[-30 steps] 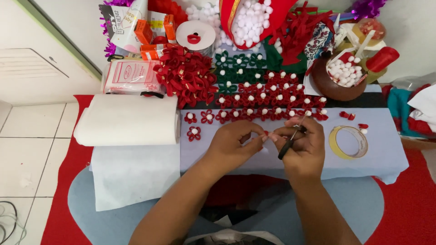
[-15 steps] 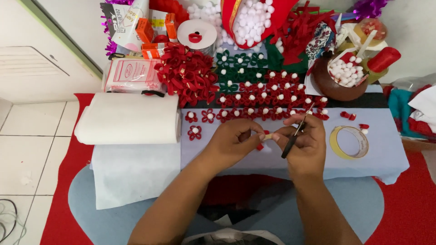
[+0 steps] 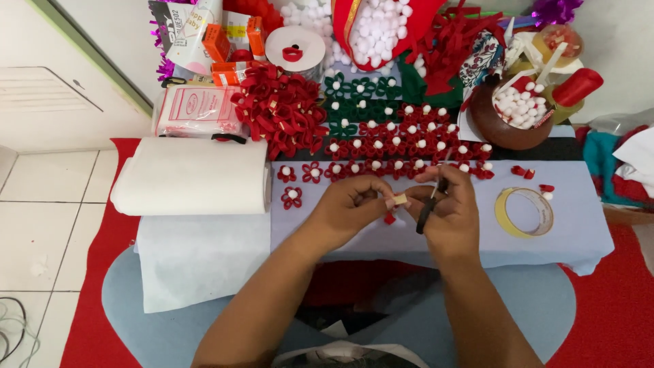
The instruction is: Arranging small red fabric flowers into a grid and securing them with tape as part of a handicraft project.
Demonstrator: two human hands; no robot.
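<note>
We pinch small pale strip (image 3: 400, 200) in left hand (image 3: 351, 204), held up over blue felt sheet (image 3: 572, 232) so right hand (image 3: 453, 211), fingers closed on black scissors (image 3: 431, 204), can snip. Red flower bit (image 3: 389, 218) hangs below.

Up at the far left corner, a flat clear pack (image 3: 196, 110) with a pink-and-white label lies just behind the white roll. Behind it stand small orange boxes (image 3: 216, 42), one more orange box (image 3: 255, 33) beside them, and a white-and-grey bag (image 3: 185, 31) leaning against purple tinsel. Right of those, a round white lid (image 3: 296, 49) shows a red mark at its middle; no screens or signs in sight.
</note>
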